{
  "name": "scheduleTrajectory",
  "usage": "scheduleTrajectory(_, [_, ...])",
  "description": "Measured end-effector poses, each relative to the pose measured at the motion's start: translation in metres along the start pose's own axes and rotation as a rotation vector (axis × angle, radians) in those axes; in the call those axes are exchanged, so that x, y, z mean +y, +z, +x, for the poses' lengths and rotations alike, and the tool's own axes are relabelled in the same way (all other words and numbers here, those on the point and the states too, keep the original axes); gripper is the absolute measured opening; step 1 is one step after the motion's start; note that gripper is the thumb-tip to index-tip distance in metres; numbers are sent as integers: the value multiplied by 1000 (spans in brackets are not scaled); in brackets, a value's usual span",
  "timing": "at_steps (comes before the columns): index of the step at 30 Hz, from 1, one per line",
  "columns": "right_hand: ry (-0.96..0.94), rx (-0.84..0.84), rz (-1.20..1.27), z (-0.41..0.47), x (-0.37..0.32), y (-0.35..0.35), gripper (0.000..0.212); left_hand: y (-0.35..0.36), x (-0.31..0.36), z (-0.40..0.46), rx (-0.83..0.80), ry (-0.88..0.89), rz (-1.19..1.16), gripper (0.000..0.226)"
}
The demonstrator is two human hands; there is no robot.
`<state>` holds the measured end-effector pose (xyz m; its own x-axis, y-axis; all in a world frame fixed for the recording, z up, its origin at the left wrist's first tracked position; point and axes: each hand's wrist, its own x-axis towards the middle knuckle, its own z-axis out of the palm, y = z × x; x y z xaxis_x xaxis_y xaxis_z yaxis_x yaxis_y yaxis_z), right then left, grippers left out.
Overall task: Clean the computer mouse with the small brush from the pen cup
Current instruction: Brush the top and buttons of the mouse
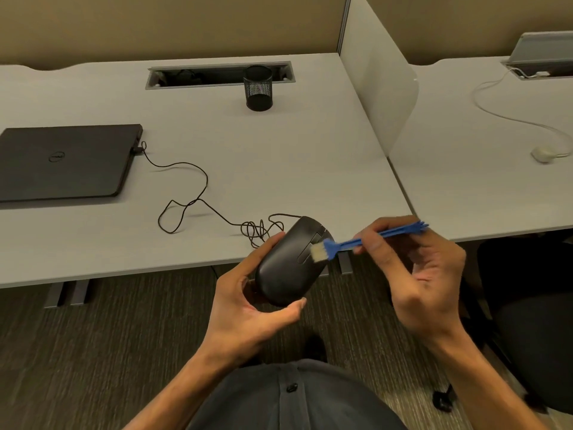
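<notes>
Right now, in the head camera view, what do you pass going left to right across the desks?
laptop → mouse cable → pen cup → computer mouse → blue brush → white divider panel → white mouse

Left hand (248, 301) cradles the black mouse (290, 263) from beneath, held off the front edge of the grey desk (279, 156) — thumb along its near end, fingers on the far side. Right hand (418, 271) pinches the blue brush (369, 238) mid-handle; pale bristles touch the mouse's top near the wheel. Mouse cable (192, 193) trails in loose loops across the desk to a closed black laptop (62, 162) at left. Black mesh pen cup (258, 87) stands upright near the back cable slot (contents not discernible). Beyond a white divider (381, 88) — a neighbouring desk with a white mouse (544, 154).
</notes>
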<state>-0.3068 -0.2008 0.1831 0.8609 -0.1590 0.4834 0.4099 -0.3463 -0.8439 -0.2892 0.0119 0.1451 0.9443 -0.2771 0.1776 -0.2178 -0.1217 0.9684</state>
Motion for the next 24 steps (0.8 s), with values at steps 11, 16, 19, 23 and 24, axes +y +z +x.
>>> scheduleTrajectory(11, [97, 188, -63, 13, 9, -2, 8, -1, 2, -3, 2, 25, -2, 81])
scheduleTrajectory(16, [67, 64, -12, 11, 6, 7, 11, 1, 3, -3, -4, 33, 1, 80])
scheduleTrajectory(19, [136, 161, -85, 15, 12, 8, 13, 1, 2, -3, -4, 27, -8, 80])
scheduleTrajectory(23, [105, 148, 19, 11, 13, 3, 6, -2, -3, -3, 23, 0, -23, 81])
scheduleTrajectory(24, [108, 117, 38, 9, 13, 3, 5, -3, -4, -3, 33, -5, -34, 81])
